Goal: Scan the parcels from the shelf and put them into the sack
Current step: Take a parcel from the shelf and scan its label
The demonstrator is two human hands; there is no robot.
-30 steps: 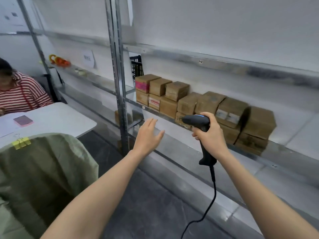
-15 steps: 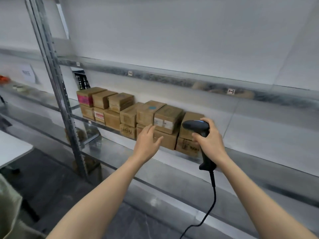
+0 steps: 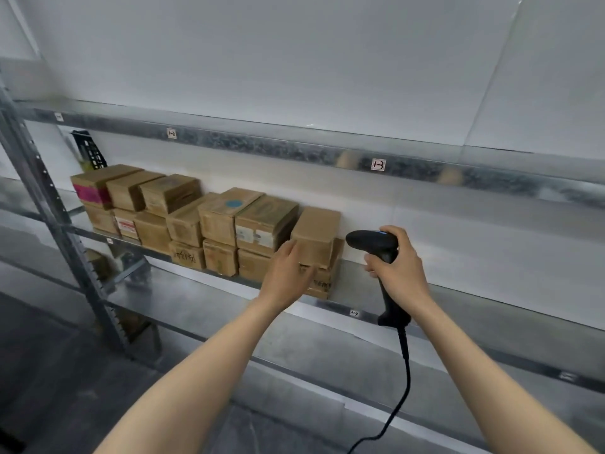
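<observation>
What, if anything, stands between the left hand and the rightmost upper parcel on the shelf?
Nothing visible. The left hand is at the left side of the rightmost upper parcel. The scanner, held in the right hand, is off to the right.

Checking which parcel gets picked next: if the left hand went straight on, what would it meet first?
Likely the rightmost top parcel: fingertips of the left hand look at its front-left edge, though contact is unclear.

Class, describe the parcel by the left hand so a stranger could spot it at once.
On the metal shelf stands a row of brown parcels, stacked two high. Go to its right end, nearest the black scanner. The parcel is the top one there: plain-faced, no label or sticker showing, left hand at its side.
</observation>
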